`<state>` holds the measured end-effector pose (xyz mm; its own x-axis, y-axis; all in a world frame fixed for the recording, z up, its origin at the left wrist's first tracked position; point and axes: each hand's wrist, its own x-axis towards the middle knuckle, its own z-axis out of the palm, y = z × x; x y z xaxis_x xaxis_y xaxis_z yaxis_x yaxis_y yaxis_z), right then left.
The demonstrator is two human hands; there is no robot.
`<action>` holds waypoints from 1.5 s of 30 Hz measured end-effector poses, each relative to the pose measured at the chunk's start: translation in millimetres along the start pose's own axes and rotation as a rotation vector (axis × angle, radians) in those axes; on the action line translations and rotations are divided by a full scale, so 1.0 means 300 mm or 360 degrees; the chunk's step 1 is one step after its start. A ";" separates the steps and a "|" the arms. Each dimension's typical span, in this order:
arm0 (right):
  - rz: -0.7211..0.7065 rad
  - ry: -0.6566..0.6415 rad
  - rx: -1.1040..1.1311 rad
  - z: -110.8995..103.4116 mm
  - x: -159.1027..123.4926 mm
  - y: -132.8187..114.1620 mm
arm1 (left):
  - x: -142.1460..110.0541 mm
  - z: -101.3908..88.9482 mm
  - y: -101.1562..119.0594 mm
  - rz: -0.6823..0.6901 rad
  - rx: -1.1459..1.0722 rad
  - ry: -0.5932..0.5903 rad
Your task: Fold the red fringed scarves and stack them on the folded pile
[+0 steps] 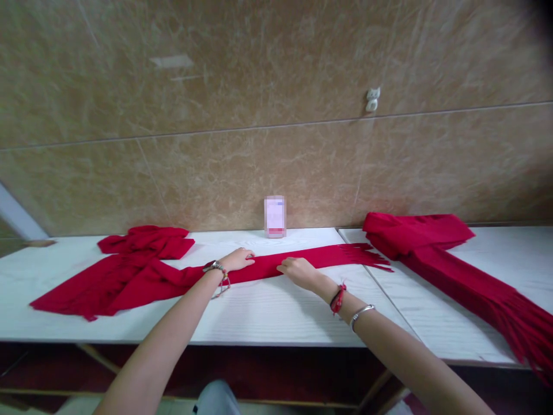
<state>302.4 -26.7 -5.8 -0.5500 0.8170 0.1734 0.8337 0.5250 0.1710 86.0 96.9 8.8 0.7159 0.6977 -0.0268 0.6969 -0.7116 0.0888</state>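
A red fringed scarf [263, 266] is stretched across the white tabletop, folded into a narrow band, with its fringe toward the right. My left hand [237, 260] rests flat on this band, fingers stretched out. To its right, my right hand [300, 272] has curled fingers closed on the scarf's near edge. At the left the band runs into a loose, rumpled heap of red cloth [142, 276]. Whether the heap is all one scarf I cannot tell.
Another red fringed scarf [444, 265] lies folded on the right, its fringe hanging over the front edge. A phone-like upright object [275, 217], blurred, leans against the marbled wall [216, 173]. A small white cat figure [372, 99] is on the wall. A seam divides the white table [259, 317].
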 end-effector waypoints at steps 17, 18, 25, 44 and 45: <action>0.0371 -0.0004 0.0073 0.018 -0.020 0.023 | 0.000 0.087 0.092 0.0029 -0.0217 0.0122; 0.0377 -0.0002 0.0076 0.019 -0.023 0.019 | 0.012 0.082 0.090 0.0039 -0.0277 0.0162; 0.0560 0.0001 0.0121 0.032 -0.041 0.018 | 0.123 0.044 0.092 -0.0056 -0.0523 0.0091; 0.0771 0.0056 0.0315 0.046 -0.068 0.066 | 0.147 0.014 0.153 -0.0192 -0.0791 0.0286; 0.0770 0.0067 0.0312 0.046 -0.071 0.066 | 0.145 0.012 0.152 -0.0197 -0.0794 0.0277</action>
<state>331.2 -30.3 -19.4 -0.0978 0.9689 0.2273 0.9842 0.1281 -0.1225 149.2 94.4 8.2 0.5828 0.8071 0.0945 0.6402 -0.5276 0.5583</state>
